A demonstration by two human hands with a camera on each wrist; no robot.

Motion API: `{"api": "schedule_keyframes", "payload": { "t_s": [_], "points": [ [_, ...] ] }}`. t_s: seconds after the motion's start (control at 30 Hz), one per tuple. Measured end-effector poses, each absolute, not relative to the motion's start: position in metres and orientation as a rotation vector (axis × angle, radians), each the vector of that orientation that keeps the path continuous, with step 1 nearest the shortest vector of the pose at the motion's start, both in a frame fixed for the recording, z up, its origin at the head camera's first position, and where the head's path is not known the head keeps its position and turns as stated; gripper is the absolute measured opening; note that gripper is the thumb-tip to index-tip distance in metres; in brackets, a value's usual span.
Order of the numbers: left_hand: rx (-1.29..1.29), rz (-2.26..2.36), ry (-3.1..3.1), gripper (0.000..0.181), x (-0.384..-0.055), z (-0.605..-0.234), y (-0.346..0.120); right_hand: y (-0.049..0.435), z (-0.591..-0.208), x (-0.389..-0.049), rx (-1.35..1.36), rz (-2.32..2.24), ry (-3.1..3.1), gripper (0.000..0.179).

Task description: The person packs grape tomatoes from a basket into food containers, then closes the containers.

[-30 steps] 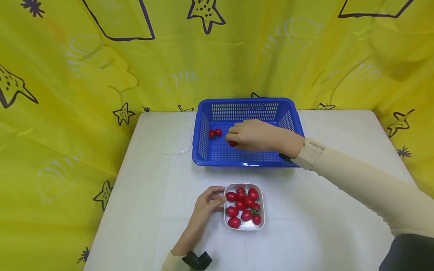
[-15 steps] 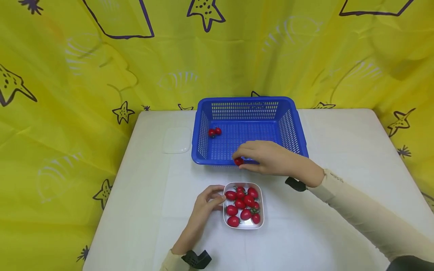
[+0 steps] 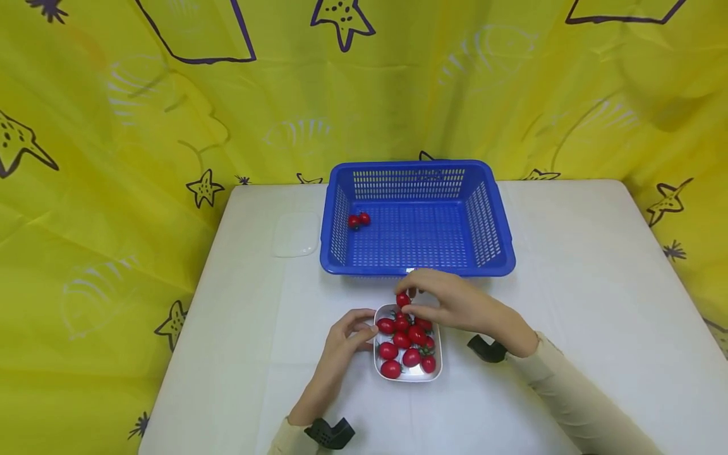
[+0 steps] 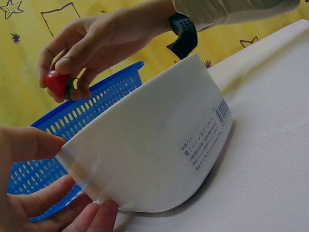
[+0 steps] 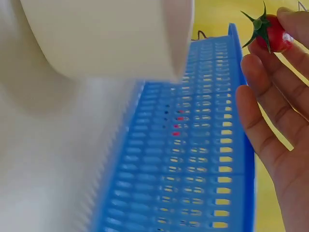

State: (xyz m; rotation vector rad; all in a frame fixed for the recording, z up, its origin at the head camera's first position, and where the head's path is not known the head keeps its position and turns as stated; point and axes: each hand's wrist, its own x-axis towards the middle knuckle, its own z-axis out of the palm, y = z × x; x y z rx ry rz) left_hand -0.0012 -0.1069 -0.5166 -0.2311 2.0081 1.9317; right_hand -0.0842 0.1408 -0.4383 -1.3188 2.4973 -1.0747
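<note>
In the head view my right hand (image 3: 455, 300) pinches a cherry tomato (image 3: 403, 299) above the far rim of a white square container (image 3: 414, 377). The right wrist view shows this tomato (image 5: 275, 35) with its green calyx, between thumb and fingers. Several red cherry tomatoes (image 3: 390, 369) lie in the container. My left hand (image 3: 344, 344) holds the container's left side; in the left wrist view its fingers (image 4: 36, 144) touch the rim and lower corner of the container wall (image 4: 145, 145), which bears a printed label.
Behind the container stands a blue perforated basket (image 3: 418, 270) with two cherry tomatoes (image 3: 359, 220) at its left. A translucent lid (image 3: 296, 234) lies left of the basket on the white table (image 3: 239, 303). A yellow patterned cloth (image 3: 352, 88) hangs behind.
My right hand has carried one cherry tomato out of the blue basket, over its near rim and toward me to the white container. My left hand has stayed at the container.
</note>
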Motion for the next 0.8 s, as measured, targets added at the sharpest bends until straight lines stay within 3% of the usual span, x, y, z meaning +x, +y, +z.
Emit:
{"api": "schedule_keyframes", "payload": {
  "t_s": [0.43,0.8],
  "points": [
    [-0.245,1.936,2.015,0.041,-0.001,-0.519,-0.106,0.138,-0.473,-0.067,-1.260,-1.281,2.458,0.035],
    [-0.241,1.940,2.013,0.041,-0.001,-0.518,-0.107,0.134,-0.480,-0.058,-1.266,-1.124,2.549,0.035]
  ]
}}
